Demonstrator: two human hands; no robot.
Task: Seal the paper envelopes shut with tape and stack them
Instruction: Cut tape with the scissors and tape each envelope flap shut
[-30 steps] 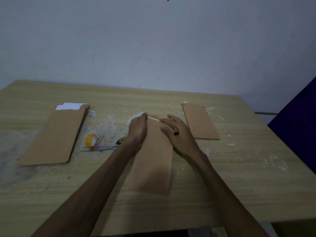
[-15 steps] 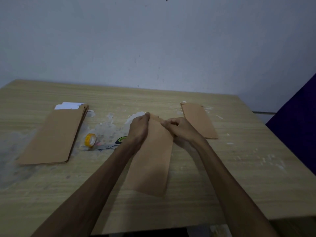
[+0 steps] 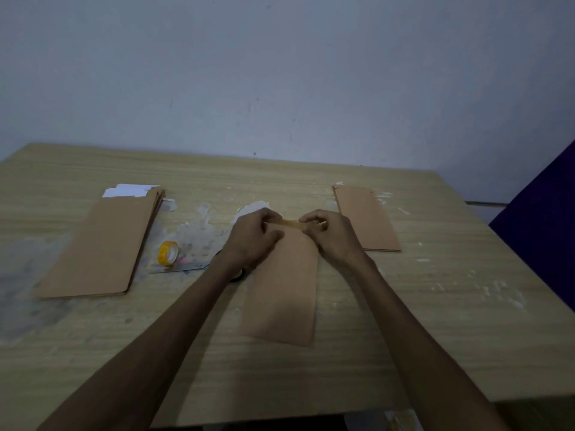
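Table (image 3: 435, 337): two hands, three envelope groups.

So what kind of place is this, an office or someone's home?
Hard to say; probably a plain room used as a makeshift packing spot: a worn wooden table against a bare wall, stacked brown envelopes and a tape roll.

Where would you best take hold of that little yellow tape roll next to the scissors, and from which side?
Probably by its rim, from above. The tape roll stands tilted on its edge on the table, with its open hole facing the camera, so a thumb and finger can pinch across its width or hook through the hole. Both hands are busy at the middle envelope, and the left hand is nearer.
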